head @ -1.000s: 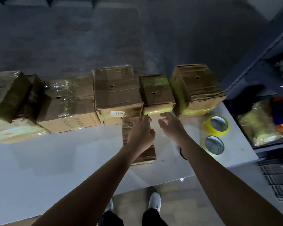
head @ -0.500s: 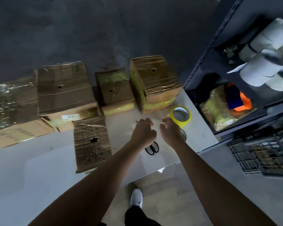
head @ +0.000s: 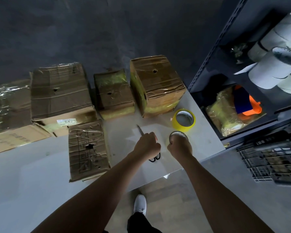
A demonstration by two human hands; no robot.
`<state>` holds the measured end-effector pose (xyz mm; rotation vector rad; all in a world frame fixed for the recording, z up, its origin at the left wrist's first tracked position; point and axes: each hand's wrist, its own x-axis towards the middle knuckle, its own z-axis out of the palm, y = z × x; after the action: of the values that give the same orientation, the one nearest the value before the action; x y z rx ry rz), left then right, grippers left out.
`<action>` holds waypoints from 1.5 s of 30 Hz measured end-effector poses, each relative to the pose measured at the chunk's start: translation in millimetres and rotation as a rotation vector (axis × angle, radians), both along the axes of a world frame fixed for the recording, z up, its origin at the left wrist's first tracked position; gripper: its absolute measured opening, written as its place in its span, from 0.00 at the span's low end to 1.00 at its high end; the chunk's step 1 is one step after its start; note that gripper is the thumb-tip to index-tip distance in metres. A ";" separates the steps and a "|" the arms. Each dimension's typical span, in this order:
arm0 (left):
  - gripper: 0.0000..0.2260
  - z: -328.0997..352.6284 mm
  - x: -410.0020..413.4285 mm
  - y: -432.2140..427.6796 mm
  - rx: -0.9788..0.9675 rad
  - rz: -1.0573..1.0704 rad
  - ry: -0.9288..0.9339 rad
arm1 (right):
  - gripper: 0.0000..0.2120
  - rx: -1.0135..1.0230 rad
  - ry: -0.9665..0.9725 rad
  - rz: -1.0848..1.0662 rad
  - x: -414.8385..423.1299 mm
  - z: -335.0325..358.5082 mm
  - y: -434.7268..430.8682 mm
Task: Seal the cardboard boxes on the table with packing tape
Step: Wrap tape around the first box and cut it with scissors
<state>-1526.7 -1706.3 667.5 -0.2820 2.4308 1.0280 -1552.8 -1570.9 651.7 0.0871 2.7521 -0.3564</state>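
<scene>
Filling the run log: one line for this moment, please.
left hand grips scissors | right hand grips tape roll | yellow roll on table

I log a bright yellow tape roll (head: pixel 183 128) on a pale grey tabletop (head: pixel 32 174). I see brown cardboard boxes (head: pixel 158 84), some filmed yellow-green.

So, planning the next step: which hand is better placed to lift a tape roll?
The right hand: its fingers curl round the near roll; the left hand grips the scissors.
</scene>
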 end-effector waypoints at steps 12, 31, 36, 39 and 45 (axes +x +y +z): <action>0.14 21.0 4.9 -61.4 0.296 0.468 0.023 | 0.13 -0.500 0.190 -0.001 22.0 40.9 -83.9; 0.11 55.0 39.2 -154.7 0.438 0.631 0.200 | 0.24 -0.531 0.377 0.109 13.3 69.4 -145.8; 0.12 61.9 53.4 -174.7 0.439 0.603 0.213 | 0.14 -0.586 0.153 0.240 6.4 64.8 -154.6; 0.14 66.3 62.8 -191.5 0.600 0.646 0.164 | 0.14 -0.573 0.188 0.298 9.0 67.4 -160.3; 0.09 72.7 72.3 -215.5 0.814 0.865 0.058 | 0.16 -0.582 0.229 0.412 13.2 71.4 -174.5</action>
<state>-1454.4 -1921.9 740.2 -1.0422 1.6826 2.2775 -1539.6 -1745.4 723.1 -0.6916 2.6628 -1.0721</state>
